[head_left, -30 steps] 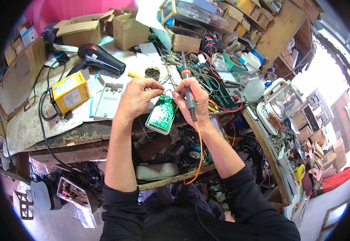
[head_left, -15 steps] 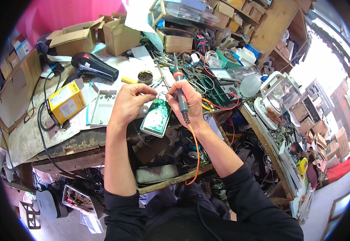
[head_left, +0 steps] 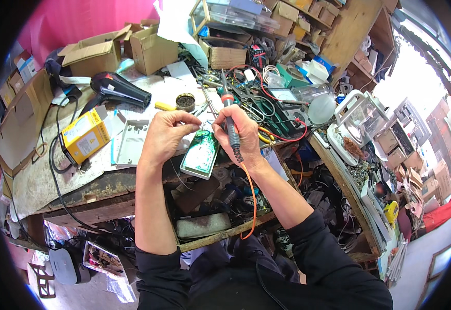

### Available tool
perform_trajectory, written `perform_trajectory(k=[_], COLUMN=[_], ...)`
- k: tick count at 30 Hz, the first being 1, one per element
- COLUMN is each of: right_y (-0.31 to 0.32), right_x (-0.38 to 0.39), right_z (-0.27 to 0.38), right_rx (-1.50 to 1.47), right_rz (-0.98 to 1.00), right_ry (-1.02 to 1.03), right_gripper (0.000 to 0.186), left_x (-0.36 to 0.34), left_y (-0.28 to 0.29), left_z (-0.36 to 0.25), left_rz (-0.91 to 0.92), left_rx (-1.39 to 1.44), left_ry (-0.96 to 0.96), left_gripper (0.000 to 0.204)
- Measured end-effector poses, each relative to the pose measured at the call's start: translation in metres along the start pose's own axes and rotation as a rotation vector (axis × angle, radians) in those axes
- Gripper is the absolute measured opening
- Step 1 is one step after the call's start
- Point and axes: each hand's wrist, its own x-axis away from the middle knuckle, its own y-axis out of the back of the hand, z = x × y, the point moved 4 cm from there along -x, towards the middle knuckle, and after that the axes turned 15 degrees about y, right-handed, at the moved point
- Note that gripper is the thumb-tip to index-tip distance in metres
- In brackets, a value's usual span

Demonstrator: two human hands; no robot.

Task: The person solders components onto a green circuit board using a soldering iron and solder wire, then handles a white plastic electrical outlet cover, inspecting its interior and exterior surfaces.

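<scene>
Soldering step, by the look of it. Right hand (head_left: 238, 132) grips the iron (head_left: 229, 116) like a pen, orange cord trailing off the bench (head_left: 55, 181). Left hand (head_left: 168, 132) pinches something thin at the top edge of the board (head_left: 200, 154), can't tell what. Board overhangs the bench front, between both hands. Next move needs the tip brought onto the joint, hands steady.

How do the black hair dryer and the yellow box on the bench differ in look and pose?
The hair dryer is black, rounded and tapered, lying on its side; the yellow box is a squared carton lying flat. The hair dryer lies farther back on the bench, the yellow box nearer its front edge. Both rest untouched, left of the hands.
</scene>
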Motion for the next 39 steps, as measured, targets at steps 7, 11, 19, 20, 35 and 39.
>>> perform_trajectory(k=[7, 11, 19, 20, 35, 39], right_y=[0.0001, -0.0007, -0.0009, -0.0017, -0.0009, -0.0025], right_x=[0.0006, 0.0009, 0.0006, 0.0005, -0.0025, -0.0022], right_z=[-0.0006, -0.0003, -0.0017, -0.002, 0.0032, 0.0027], right_rx=[-0.004, -0.014, -0.027, -0.037, -0.007, -0.005], right_rz=[-0.006, -0.01, -0.005, 0.001, -0.047, -0.049], right_ry=[-0.007, -0.012, 0.01, 0.003, 0.052, 0.041], right_gripper=[0.031, 0.031, 0.026, 0.023, 0.028, 0.03], left_x=[-0.0005, 0.0004, -0.0012, -0.0016, -0.0006, -0.0008], left_y=[-0.0004, 0.0002, -0.0002, 0.0011, 0.0006, 0.0021], left_z=[-0.0009, 0.0005, 0.0015, 0.0025, 0.0006, 0.0019], left_rz=[0.012, 0.006, 0.016, 0.018, 0.007, -0.004], left_rx=[0.003, 0.032, 0.039, 0.04, 0.038, 0.017], left_ry=[-0.022, 0.008, 0.035, 0.025, 0.013, 0.012], left_gripper=[0.012, 0.013, 0.012, 0.012, 0.013, 0.013])
